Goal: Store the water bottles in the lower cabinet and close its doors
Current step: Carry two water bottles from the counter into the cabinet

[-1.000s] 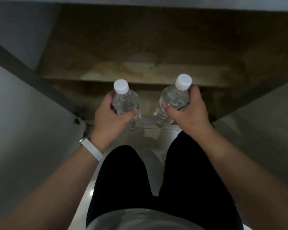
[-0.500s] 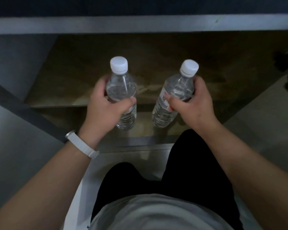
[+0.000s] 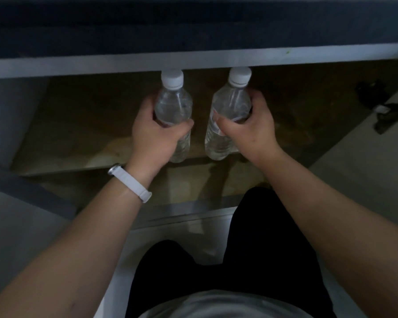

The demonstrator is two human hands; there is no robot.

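Your left hand (image 3: 156, 136) is gripping one clear plastic, white-capped water bottle (image 3: 174, 104), and your right hand (image 3: 251, 131) is gripping a second matching bottle (image 3: 231, 104). Your fingers (image 3: 148, 106) are wrapping around each body. Both bottles are standing upright at the centre of the frame, over the stained brown shelf (image 3: 78, 125) inside the lower cabinet. Whether they are touching it is unclear. The pale left door (image 3: 21, 226) and right door (image 3: 365, 180) are standing open, so letting go and closing are both remaining.

Left bottle (image 3: 172, 104), right bottle (image 3: 231, 104): clear, white-capped, upright, side by side over open lower cabinet (image 3: 78, 125) shelf
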